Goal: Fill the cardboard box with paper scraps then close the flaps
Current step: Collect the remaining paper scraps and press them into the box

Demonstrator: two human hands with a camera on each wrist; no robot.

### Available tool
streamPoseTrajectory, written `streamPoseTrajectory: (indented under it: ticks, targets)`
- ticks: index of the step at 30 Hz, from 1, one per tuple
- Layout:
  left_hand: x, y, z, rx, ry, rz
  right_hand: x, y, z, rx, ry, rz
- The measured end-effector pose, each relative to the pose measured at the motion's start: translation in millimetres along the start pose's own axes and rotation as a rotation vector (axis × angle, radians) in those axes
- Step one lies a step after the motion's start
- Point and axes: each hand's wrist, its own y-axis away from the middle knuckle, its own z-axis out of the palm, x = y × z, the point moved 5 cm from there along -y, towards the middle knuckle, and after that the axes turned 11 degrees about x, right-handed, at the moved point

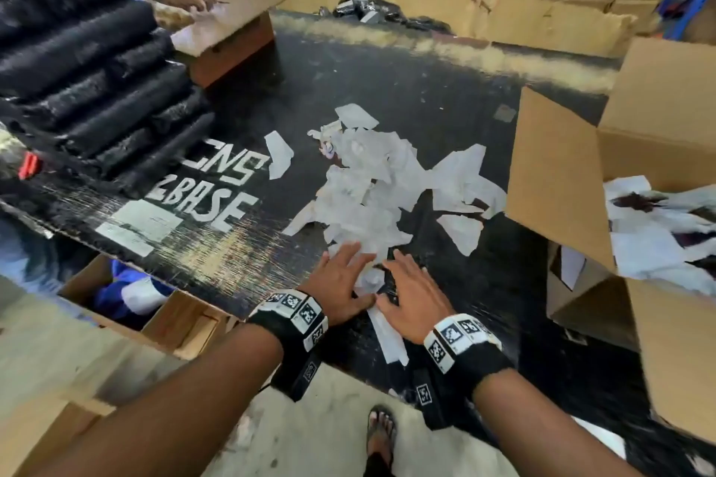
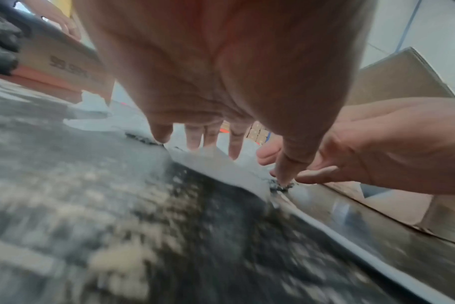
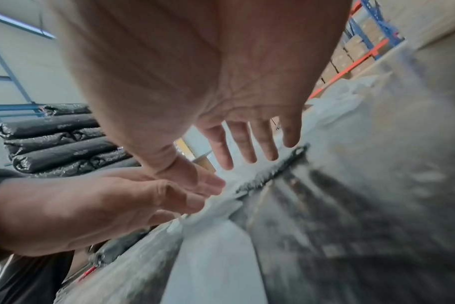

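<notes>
Our left hand [image 1: 341, 283] and right hand [image 1: 412, 298] lay spread, palms down, at the pile's six-o'clock edge. The paper scraps [image 1: 372, 186] spread beyond; the cardboard box [image 1: 561, 182] stood open at three o'clock. Loose sheets could slide off the table edge if we raked carelessly.

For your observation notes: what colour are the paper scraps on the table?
White; the paper scraps show best in the head view.

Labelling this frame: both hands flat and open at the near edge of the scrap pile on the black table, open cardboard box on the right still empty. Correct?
Not quite: the cardboard box is not empty. The head view shows white scraps already inside it. The rest holds: left hand and right hand lie open, fingers spread, at the near edge of the paper scraps on the black table.
</notes>
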Motion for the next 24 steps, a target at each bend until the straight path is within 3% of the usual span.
streamPoseTrajectory:
  ticks: [3, 5, 8, 10, 14, 18, 21, 24]
  targets:
    - [-13.2, -18.7, -28.1, 0.156, 0.030, 0.072, -5.6, -11.5, -26.6, 0.167, 0.071, -0.094]
    - [-33.9, -25.5, -38.3, 0.180, -0.026, 0.065, 1.0, -9.5, -26.8, 0.041, 0.211, -0.166]
    - [-67.2, -33.8, -35.9, 0.075, -0.111, -0.009, 21.9, -5.0, -15.7, -0.170, 0.367, -0.161]
    - [-77.4, -39.7, -27.1, -0.008, -0.114, 0.003, 29.5, -10.5, -8.4, -0.177, 0.359, -0.107]
    - [-66.5, -53.2, -31.5, 0.060, 0.001, 0.198, 21.4, -47.0, -7.9, -0.019, 0.381, -0.009]
    - [-71.2, -76.1, -72.0, 0.322, 0.128, 0.222, 7.8, -76.3, -19.1, 0.120, 0.313, 0.041]
    - [-109.8, -103.8, -98.3, 0.460, 0.099, 0.107, 5.9, -88.6, -36.2, 0.249, 0.212, 0.104]
    - [-164.6, -131.3, -112.3, 0.553, -0.019, -0.131, 21.4, -94.3, -49.9, 0.381, 0.234, 0.283]
